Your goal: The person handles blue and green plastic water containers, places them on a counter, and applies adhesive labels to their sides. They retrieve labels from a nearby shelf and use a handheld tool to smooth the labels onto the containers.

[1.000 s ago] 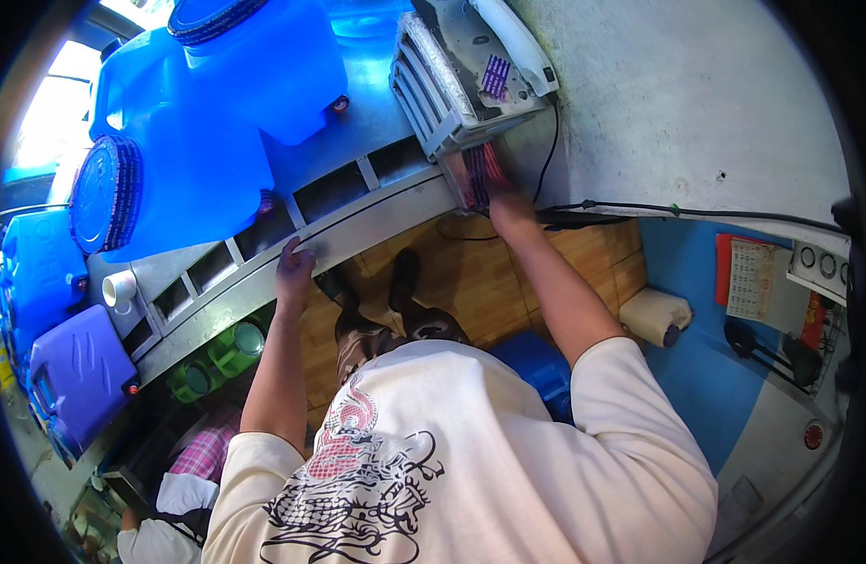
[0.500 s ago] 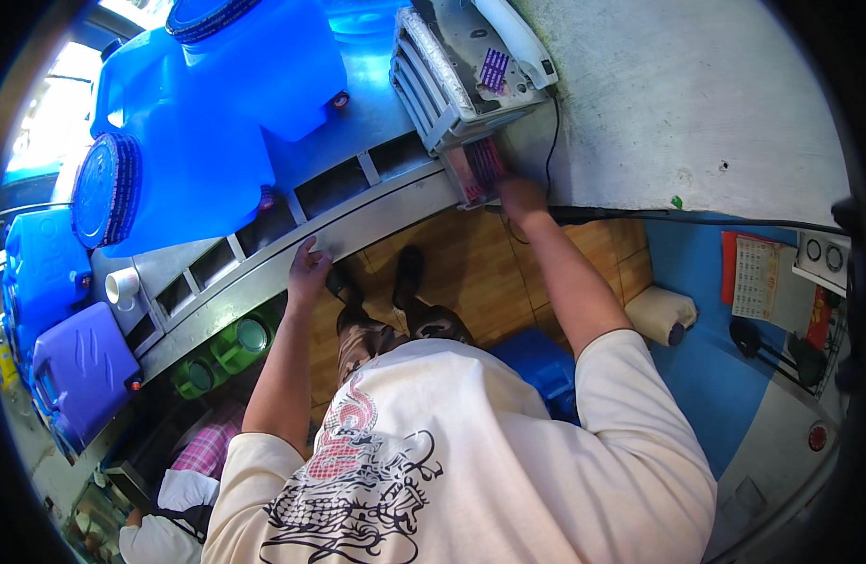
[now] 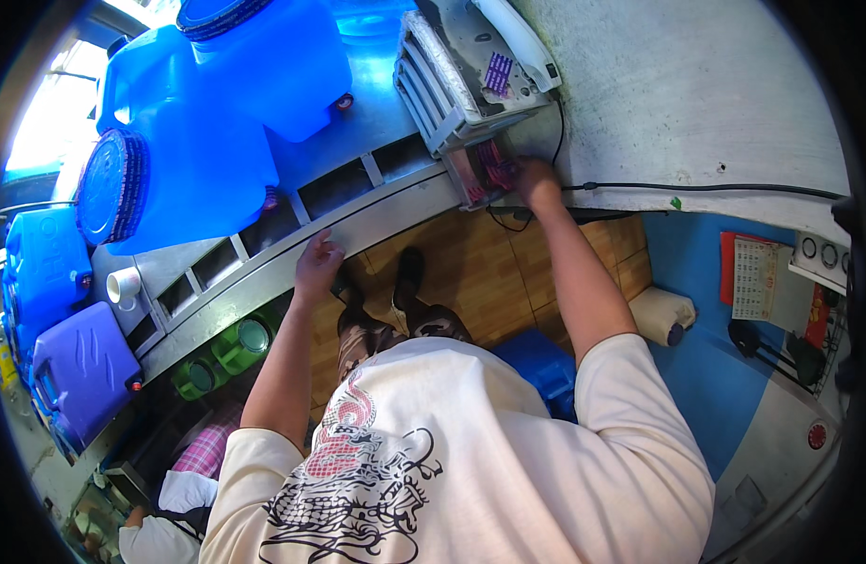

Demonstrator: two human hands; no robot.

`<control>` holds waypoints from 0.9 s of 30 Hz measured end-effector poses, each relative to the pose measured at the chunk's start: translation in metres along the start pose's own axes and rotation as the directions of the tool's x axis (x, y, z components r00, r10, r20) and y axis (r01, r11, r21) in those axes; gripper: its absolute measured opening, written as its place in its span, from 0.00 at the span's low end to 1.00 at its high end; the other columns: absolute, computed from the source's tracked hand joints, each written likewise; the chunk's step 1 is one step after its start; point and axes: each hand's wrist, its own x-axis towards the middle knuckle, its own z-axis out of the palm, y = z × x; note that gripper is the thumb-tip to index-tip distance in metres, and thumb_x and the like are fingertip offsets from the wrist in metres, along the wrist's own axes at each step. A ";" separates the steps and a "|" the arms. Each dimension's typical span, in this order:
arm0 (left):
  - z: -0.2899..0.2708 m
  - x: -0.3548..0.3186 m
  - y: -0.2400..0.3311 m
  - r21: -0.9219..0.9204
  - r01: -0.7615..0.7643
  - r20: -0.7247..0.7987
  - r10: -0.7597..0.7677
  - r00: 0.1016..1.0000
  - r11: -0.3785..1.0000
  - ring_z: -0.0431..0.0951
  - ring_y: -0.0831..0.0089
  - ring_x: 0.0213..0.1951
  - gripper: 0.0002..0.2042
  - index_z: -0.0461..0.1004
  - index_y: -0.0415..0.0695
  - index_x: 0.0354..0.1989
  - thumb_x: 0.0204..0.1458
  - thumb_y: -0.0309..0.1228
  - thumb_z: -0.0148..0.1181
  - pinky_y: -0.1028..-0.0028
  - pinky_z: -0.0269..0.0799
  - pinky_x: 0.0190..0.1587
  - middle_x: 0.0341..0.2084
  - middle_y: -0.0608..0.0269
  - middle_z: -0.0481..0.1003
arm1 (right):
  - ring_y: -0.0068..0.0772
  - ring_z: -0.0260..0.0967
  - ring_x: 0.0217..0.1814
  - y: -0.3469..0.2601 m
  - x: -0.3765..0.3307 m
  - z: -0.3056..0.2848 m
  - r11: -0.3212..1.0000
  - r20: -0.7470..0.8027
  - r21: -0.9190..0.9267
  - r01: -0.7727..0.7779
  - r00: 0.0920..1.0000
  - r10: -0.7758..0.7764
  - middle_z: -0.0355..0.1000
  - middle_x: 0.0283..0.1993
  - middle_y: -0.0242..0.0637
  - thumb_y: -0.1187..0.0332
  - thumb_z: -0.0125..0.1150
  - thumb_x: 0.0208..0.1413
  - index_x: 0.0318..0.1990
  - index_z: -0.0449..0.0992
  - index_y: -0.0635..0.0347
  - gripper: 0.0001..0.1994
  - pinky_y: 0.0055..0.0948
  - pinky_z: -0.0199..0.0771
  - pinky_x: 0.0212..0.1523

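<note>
Metal counter [image 3: 386, 212] with large blue jugs [image 3: 184, 160] and white mug [image 3: 121, 284].

You wear a loose cream T-shirt [image 3: 536, 451] with short, wide sleeves [image 3: 640, 381]. Its front print [image 3: 358, 489] mixes a curling red scaly shape with black line drawing. Your trousers [image 3: 438, 324] look patchy brown and dark, perhaps camouflage; your shoes [image 3: 409, 265] are dark. Your left hand [image 3: 318, 267] and right hand [image 3: 539, 184] are bare.

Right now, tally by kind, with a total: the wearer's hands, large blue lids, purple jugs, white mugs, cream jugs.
Wearer's left hand and right hand: 2
Large blue lids: 2
Purple jug: 1
White mug: 1
Cream jug: 1
Total: 7
</note>
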 end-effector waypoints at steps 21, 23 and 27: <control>-0.050 -0.075 0.230 -0.295 -0.237 0.260 0.316 0.912 0.926 0.76 0.80 0.37 0.05 0.76 0.36 0.38 0.56 0.24 0.59 0.77 0.72 0.43 0.34 0.63 0.78 | 0.25 0.72 0.33 -0.286 -0.096 -0.100 0.441 0.095 0.879 0.178 0.843 -0.529 0.76 0.33 0.33 0.69 0.68 0.50 0.38 0.77 0.61 0.09 0.26 0.71 0.37; -0.086 -0.083 0.236 -0.362 -0.251 0.181 0.332 0.926 0.898 0.76 0.80 0.36 0.06 0.76 0.36 0.40 0.56 0.25 0.60 0.78 0.73 0.41 0.32 0.64 0.78 | 0.23 0.71 0.34 -0.324 -0.089 -0.105 0.490 0.115 0.844 0.217 0.820 -0.561 0.75 0.33 0.33 0.71 0.67 0.51 0.38 0.77 0.61 0.08 0.26 0.71 0.37; -0.160 -0.105 0.264 -0.387 -0.253 0.103 0.314 0.944 0.887 0.76 0.79 0.33 0.14 0.72 0.38 0.47 0.53 0.26 0.64 0.79 0.72 0.37 0.31 0.64 0.77 | 0.31 0.73 0.34 -0.390 -0.076 -0.141 0.560 -0.162 0.589 0.583 0.764 -0.625 0.75 0.33 0.38 0.74 0.64 0.50 0.37 0.77 0.61 0.07 0.30 0.72 0.35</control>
